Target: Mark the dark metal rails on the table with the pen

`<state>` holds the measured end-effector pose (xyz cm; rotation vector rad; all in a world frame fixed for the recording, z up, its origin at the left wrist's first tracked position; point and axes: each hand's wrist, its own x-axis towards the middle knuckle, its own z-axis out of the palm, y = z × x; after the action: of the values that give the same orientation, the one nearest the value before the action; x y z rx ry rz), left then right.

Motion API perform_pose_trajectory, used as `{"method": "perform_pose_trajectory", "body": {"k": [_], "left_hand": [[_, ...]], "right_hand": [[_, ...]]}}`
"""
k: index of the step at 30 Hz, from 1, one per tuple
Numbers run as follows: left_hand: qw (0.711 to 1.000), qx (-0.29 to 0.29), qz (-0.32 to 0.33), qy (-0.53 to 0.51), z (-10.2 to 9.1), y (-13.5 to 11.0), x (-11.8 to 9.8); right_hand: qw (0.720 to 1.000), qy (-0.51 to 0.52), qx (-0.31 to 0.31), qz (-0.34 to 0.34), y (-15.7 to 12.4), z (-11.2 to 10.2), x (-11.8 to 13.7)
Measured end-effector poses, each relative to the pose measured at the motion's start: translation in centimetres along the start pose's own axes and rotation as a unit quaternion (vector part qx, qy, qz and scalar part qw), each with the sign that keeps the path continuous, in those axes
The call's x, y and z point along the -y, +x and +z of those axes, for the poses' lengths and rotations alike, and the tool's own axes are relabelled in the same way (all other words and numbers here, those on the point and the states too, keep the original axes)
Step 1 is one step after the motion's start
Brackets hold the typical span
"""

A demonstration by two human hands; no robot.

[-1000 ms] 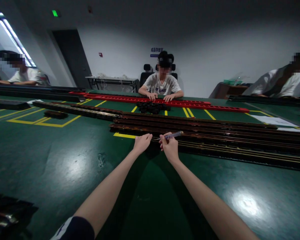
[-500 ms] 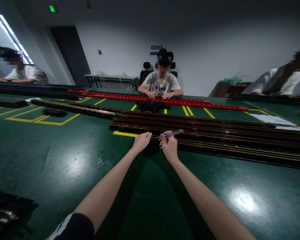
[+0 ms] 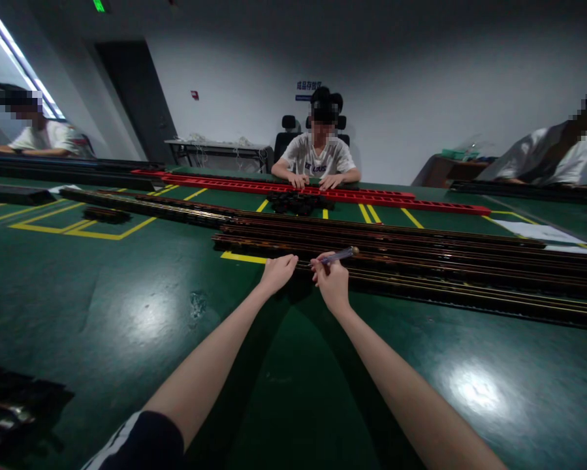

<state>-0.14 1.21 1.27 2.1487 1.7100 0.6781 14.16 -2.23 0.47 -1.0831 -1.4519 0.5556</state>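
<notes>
Several long dark rails [image 3: 450,258] with copper-coloured lines lie side by side across the green table. The nearest rail [image 3: 469,295], with gold-coloured lines, has its left end between my hands. My left hand [image 3: 277,273] is closed on that end, its fingertips pressed together and partly hidden. In my right hand [image 3: 333,284] is a screwdriver [image 3: 339,255] with a translucent handle, tilted so its butt points up to the right. Its thin tip reaches left to the rail close to my left fingertips; the exact contact point is too dark to make out.
Across the table [image 3: 175,274] a person [image 3: 317,156] has both hands on red ladder-like frames [image 3: 450,207]. A heap of black parts [image 3: 296,203] lies before them. A short dark piece [image 3: 107,215] is at left, a dark bundle [image 3: 19,408] at lower left. More people sit at both sides.
The view has tilted slightly, so the far scene sits a little higher. Both my hands stay nearly in place, and the screwdriver's handle end has shifted up slightly.
</notes>
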Motion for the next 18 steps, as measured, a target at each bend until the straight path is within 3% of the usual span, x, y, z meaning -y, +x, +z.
{"method": "perform_pose_trajectory", "body": {"k": [18], "left_hand": [[0.999, -0.001, -0.01, -0.035, -0.12, -0.05, -0.13]], "right_hand": [[1.0, 0.009, 0.011, 0.01, 0.15, -0.14, 0.05]]}}
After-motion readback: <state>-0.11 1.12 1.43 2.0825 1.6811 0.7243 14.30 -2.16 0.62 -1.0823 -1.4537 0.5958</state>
